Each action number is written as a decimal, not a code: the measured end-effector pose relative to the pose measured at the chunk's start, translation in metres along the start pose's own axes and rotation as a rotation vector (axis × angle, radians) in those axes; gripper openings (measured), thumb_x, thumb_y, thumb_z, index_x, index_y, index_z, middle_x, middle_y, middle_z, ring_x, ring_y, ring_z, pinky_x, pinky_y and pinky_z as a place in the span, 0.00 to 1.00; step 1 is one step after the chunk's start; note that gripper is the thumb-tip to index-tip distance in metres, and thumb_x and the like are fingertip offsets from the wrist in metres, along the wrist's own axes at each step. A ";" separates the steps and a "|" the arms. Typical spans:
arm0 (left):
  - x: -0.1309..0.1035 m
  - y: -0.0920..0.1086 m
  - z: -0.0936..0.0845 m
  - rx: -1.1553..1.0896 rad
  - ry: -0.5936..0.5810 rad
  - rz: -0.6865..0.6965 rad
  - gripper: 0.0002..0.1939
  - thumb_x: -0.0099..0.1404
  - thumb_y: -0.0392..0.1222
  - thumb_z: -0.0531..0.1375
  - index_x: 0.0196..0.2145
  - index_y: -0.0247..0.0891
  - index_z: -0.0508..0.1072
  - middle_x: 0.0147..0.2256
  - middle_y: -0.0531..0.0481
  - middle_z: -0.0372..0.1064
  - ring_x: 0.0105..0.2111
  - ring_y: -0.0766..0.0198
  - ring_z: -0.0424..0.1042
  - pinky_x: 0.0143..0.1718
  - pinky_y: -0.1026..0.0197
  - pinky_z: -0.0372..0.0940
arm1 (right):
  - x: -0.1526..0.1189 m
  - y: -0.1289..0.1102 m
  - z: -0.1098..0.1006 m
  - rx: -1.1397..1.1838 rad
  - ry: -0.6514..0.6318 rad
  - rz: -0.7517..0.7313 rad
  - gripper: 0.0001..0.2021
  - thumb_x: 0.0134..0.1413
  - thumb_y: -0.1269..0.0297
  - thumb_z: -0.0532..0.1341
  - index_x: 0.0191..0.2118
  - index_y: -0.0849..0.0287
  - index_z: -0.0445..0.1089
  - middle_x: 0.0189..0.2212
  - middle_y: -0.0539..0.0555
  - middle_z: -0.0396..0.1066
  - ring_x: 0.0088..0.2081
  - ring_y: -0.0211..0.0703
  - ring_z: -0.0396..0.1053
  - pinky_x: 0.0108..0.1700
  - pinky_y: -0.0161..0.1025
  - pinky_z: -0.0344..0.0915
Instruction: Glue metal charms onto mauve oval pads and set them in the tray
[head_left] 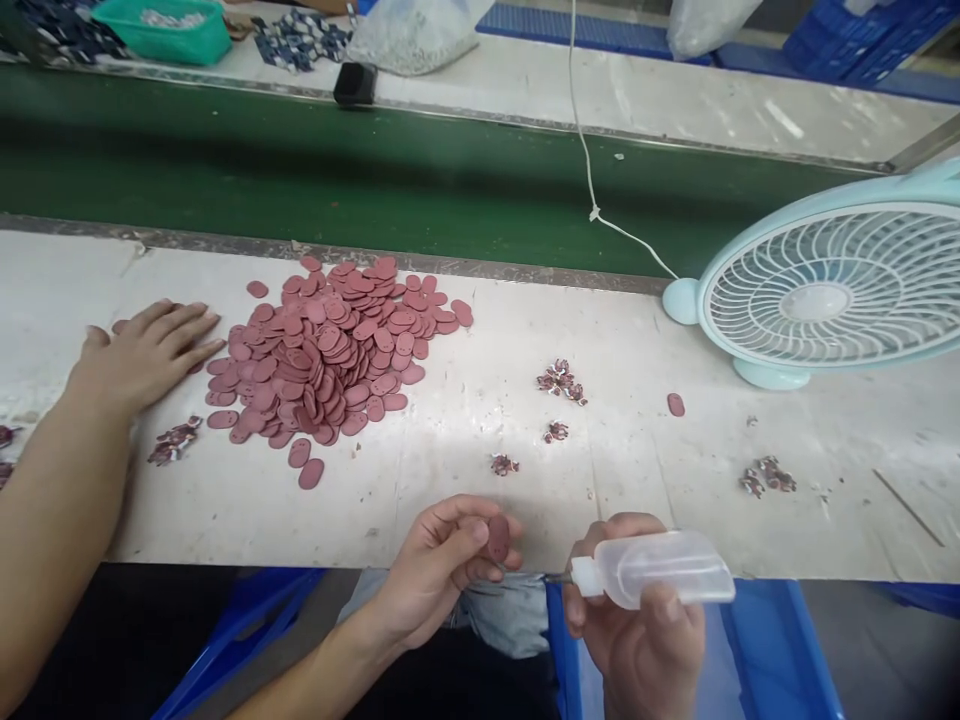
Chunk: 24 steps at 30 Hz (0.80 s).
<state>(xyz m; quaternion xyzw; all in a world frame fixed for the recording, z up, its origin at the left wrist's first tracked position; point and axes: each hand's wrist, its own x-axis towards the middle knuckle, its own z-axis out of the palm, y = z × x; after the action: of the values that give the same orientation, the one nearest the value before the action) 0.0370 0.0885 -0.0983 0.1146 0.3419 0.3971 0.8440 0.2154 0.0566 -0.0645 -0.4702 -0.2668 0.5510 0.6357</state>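
Note:
Between the thumb and fingers of my left hand point(442, 565) is a small reddish-brown oval disc point(499, 538), its flat face turned up toward me. My right hand point(637, 620) grips a translucent squeeze bottle point(667, 568) lying on its side, its white cap and thin nozzle pointing left toward the disc. Nozzle and disc are a short gap apart. Both hands are at the table's front edge. Beyond them, a large heap of similar oval discs point(330, 350) covers the table, and small dark-red and white pieces point(505, 464) lie in little clusters nearer my hands.
A co-worker's hand point(142, 355) rests left of the heap. A pale blue fan point(821, 300) stands at the right, its white cord point(589, 170) crossing the green conveyor belt point(465, 185). One loose disc point(676, 404) and a thin stick point(909, 508) lie on the right. Below is a blue crate point(784, 650).

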 end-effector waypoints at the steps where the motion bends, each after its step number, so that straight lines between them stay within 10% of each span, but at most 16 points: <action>1: -0.001 0.000 0.000 0.004 -0.003 0.001 0.09 0.64 0.40 0.68 0.43 0.41 0.81 0.45 0.43 0.82 0.35 0.64 0.81 0.35 0.68 0.72 | 0.001 0.000 -0.001 -0.001 -0.019 -0.005 0.16 0.60 0.48 0.63 0.46 0.53 0.71 0.25 0.48 0.69 0.17 0.38 0.68 0.14 0.32 0.63; 5: -0.004 -0.002 0.000 0.006 -0.054 -0.024 0.21 0.56 0.36 0.73 0.48 0.43 0.81 0.49 0.45 0.80 0.35 0.66 0.80 0.37 0.69 0.70 | -0.001 0.002 -0.004 -0.036 -0.087 -0.004 0.16 0.61 0.49 0.62 0.49 0.52 0.70 0.26 0.49 0.69 0.21 0.43 0.70 0.15 0.35 0.65; 24: -0.006 -0.009 0.001 0.033 -0.102 -0.002 0.18 0.59 0.47 0.72 0.46 0.39 0.82 0.41 0.43 0.82 0.36 0.58 0.80 0.42 0.57 0.69 | -0.017 0.025 0.020 -0.430 0.149 -0.318 0.09 0.62 0.59 0.62 0.47 0.48 0.73 0.33 0.52 0.72 0.26 0.48 0.71 0.27 0.49 0.72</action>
<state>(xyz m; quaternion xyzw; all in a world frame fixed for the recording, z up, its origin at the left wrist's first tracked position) 0.0403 0.0785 -0.0989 0.1481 0.3048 0.3842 0.8588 0.1827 0.0457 -0.0757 -0.5859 -0.4003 0.3390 0.6177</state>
